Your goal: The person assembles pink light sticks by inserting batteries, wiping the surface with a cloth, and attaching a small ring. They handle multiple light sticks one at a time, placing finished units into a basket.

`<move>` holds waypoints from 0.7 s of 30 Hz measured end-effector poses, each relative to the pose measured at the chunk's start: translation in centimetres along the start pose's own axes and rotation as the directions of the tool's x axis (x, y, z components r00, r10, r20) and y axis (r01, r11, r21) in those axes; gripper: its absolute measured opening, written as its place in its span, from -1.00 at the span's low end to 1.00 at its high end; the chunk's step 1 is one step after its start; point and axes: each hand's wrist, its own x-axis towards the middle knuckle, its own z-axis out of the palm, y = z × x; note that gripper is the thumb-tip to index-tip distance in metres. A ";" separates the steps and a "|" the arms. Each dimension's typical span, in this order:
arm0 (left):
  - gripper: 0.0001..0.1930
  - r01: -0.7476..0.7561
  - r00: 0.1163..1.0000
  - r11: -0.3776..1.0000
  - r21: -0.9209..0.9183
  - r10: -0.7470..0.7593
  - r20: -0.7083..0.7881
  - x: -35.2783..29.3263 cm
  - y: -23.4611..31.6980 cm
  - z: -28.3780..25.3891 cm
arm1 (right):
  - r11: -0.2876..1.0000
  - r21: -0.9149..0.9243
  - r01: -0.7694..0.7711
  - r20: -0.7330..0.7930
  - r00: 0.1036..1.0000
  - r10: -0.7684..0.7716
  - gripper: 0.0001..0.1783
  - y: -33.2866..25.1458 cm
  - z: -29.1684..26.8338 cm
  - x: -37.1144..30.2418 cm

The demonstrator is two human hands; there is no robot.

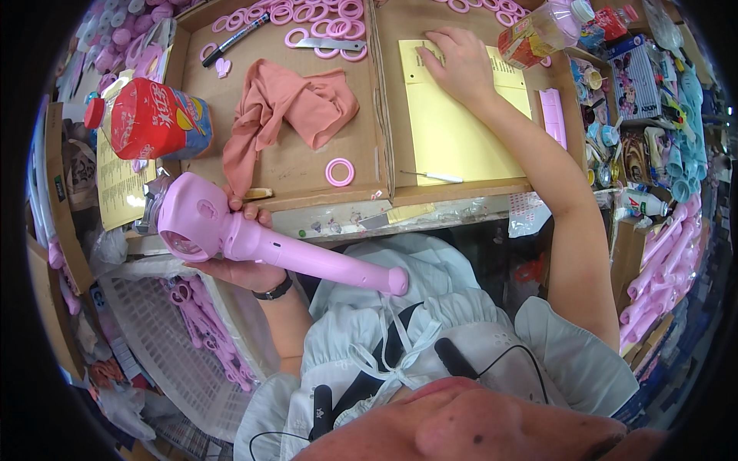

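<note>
My left hand (252,273) is wrapped round the neck of a pink plastic toy wand (311,259), just below its bulky round head. The wand's long handle points right, over my lap, and a clear part shows in an opening of the head. My right hand (460,67) lies with fingers stretched on the top part of a yellow sheet stack (461,138) in the right cardboard tray. Below that stack rests a thin screwdriver (440,177) with a white handle. Near my left hand, a salmon-coloured cloth (284,107) is crumpled in the left tray.
A large red-capped drink bottle (157,119) stands at the left, another bottle (538,34) at upper right. Pink rings (338,29), a marker (236,40) and a metal ruler (330,44) lie far back. Below left, a white basket (154,330) holds pink parts; more pink handles (661,269) are piled right.
</note>
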 end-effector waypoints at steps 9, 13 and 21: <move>-0.01 -0.038 0.998 0.998 0.046 0.040 -0.044 0.0 -0.2 0.0 | 0.999 0.043 -0.001 0.023 1.000 0.000 -0.73 0.1 -0.1 -0.1; -0.01 -0.022 0.999 1.000 0.006 0.022 -0.037 0.0 -0.2 0.0 | 0.999 0.025 0.021 0.016 1.000 -0.021 -0.73 0.2 -0.1 -0.1; -0.06 0.042 0.999 0.997 -0.071 -0.041 0.025 -0.1 0.1 0.0 | 0.998 0.034 0.050 -0.014 0.999 -0.050 -0.77 0.1 0.0 -0.1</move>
